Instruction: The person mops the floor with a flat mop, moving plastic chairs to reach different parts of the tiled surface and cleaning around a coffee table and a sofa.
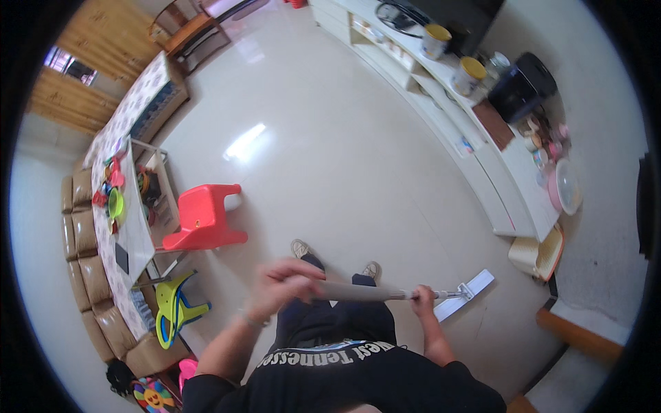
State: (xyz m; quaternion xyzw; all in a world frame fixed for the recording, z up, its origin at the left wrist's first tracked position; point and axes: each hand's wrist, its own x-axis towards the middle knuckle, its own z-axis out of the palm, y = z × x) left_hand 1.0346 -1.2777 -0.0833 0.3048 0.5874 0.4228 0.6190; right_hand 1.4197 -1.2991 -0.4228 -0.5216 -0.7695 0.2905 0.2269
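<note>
A flat mop's pole (356, 291) runs across in front of my body, near my thighs. My left hand (289, 284), slightly blurred, is at the pole's thick grey end, its fingers bent around it. Lower on the pole, near the mop head, my right hand (423, 300) is closed around the metal shaft. The white flat mop head (465, 295) lies on the tiled floor at the right, tilted away from me. My shoes stand on the floor just beyond the pole.
A red plastic chair (201, 219) and stacked small chairs (178, 310) stand left, beside a table with toys (137, 248). A brown sofa (85, 232) lines the left wall. At right are a white cabinet (485, 180) and a beige bin (532, 255).
</note>
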